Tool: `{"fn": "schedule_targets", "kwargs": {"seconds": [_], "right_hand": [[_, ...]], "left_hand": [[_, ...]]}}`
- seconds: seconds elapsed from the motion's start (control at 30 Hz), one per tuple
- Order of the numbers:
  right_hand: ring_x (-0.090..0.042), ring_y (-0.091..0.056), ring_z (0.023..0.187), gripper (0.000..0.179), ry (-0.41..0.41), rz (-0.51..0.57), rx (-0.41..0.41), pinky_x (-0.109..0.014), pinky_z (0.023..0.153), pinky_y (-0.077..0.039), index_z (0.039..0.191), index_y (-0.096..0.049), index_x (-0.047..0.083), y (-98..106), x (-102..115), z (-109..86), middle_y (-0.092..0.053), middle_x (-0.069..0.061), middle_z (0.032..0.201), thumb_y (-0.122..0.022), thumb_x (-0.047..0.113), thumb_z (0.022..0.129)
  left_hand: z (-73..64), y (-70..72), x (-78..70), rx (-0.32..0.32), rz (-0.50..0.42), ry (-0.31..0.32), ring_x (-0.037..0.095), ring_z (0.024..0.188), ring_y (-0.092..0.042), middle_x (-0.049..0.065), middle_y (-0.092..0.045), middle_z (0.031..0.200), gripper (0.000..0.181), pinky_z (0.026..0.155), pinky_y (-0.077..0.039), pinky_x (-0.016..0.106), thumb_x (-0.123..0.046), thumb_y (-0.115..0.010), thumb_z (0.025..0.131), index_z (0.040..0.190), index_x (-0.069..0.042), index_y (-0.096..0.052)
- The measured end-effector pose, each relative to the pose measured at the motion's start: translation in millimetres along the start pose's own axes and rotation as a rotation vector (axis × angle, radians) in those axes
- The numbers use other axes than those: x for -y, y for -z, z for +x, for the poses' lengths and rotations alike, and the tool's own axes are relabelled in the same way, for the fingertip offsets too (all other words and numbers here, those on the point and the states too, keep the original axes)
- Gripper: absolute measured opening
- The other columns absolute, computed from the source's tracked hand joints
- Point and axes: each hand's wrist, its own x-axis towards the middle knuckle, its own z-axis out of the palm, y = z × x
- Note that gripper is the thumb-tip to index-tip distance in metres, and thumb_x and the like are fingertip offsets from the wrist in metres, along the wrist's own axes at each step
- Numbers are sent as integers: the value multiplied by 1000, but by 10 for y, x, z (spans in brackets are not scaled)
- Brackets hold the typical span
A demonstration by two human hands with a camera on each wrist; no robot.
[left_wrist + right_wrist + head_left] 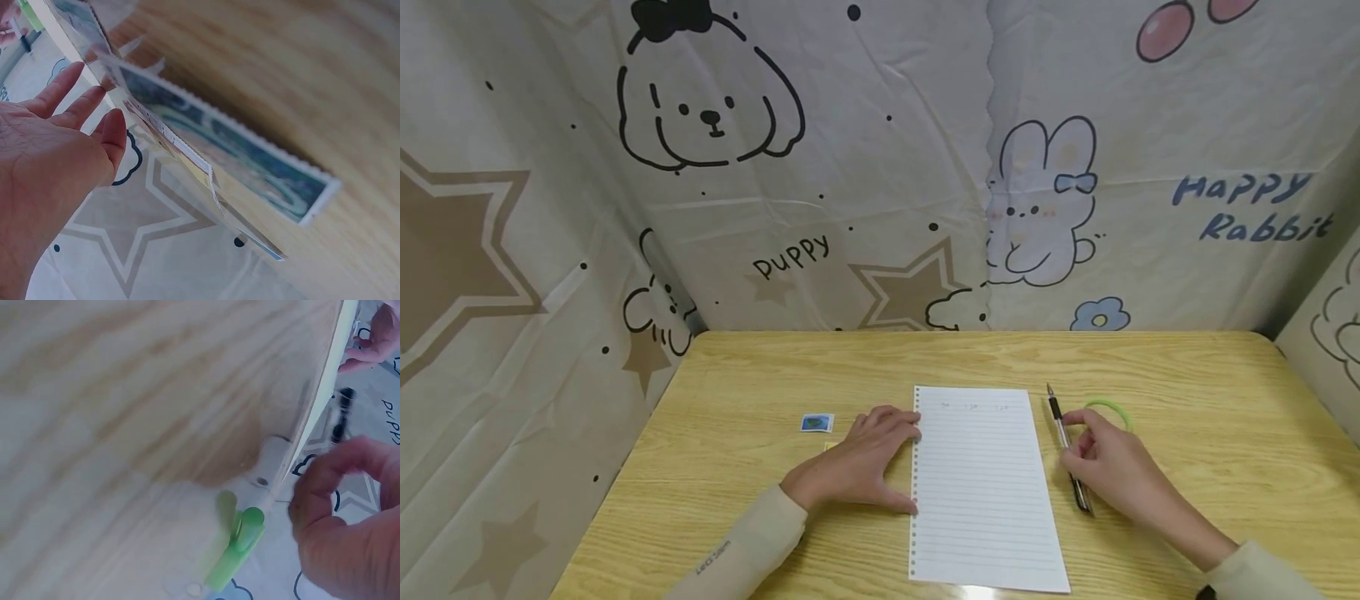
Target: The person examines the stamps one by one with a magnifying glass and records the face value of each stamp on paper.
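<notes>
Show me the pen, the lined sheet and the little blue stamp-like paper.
Pen [1063, 436]: head view, on its barrel.
Lined sheet [985, 492]: head view, mid-page on the printed lines.
Little blue stamp-like paper [816, 423]: head view, middle of its blue picture.

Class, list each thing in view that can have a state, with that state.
White lined paper sheet: flat, faint marks near its top.
Black-and-clear pen: uncapped, held by the right hand.
Left hand: fingers extended, at the sheet's edge.
Small blue rectangular stamp: picture side up.
Light-green curved object: partly hidden.
</notes>
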Motion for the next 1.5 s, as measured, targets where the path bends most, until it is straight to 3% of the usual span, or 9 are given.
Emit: {"fn": "schedule_targets", "kwargs": {"seconds": [0.2,0.3,0.43,0.57,0.7,0.87,1.17,1.33,1.5], "right_hand": [[-13,-62,75,60,34,138,-38,-29,56,-45,155,-48,0,38,65,-37,-63,-5,96,-66,7,99],[-12,-60,63,69,74,190,-74,-29,48,-40,165,-40,13,60,104,-60,-61,-6,96,-64,5,100],[-13,-57,52,65,140,245,-158,-29,44,-38,161,-51,23,72,157,-84,-62,-6,93,-63,-1,101],[-19,-76,77,50,189,371,-199,-29,55,-54,151,-62,13,85,199,-104,-76,-9,108,-59,-6,105],[-16,-79,101,33,180,480,-219,-31,68,-61,141,-63,1,117,231,-95,-79,-9,126,-64,1,109],[-15,-80,86,30,107,518,-260,-28,59,-58,132,-65,-4,156,257,-76,-83,-6,106,-65,19,113],[-18,-55,52,44,52,535,-275,-33,42,-44,122,-54,-2,156,241,-115,-61,-12,72,-34,38,121],[-13,-54,55,32,33,651,-256,-28,43,-43,113,-45,-2,138,231,-93,-63,-10,75,-47,29,119],[-14,-63,61,19,97,806,-292,-25,50,-49,107,-45,-2,48,193,-37,-70,-11,79,-60,8,113]], "left_hand": [[3,-6,5,-5,7,-2,34,155,-28,8,-39,170,85,118,-28,57,-51,-95,83,146,-11,-56],[-1,-14,7,-5,6,-3,34,155,-28,8,-38,170,84,118,-28,58,-51,-95,83,147,-11,-56],[-6,-15,2,1,-2,2,34,155,-27,8,-37,171,84,119,-27,58,-51,-94,84,147,-11,-56],[-7,-10,-6,9,1,9,34,156,-27,8,-36,172,84,118,-28,56,-51,-94,85,148,-11,-55],[-7,-7,-6,5,10,1,35,155,-29,10,-37,172,83,116,-30,57,-51,-94,84,146,-12,-56],[-7,-6,-3,1,18,-3,35,154,-30,10,-38,171,83,115,-30,55,-52,-94,84,146,-12,-56],[-10,-10,22,6,-17,3,36,155,-27,9,-37,172,83,120,-25,64,-51,-94,85,147,-11,-56],[-22,-4,18,17,-48,11,36,156,-25,9,-34,173,79,121,-23,67,-50,-94,85,144,-14,-57],[-29,11,-3,17,-48,15,34,157,-25,9,-33,174,77,123,-22,64,-49,-94,85,144,-14,-57]]}}
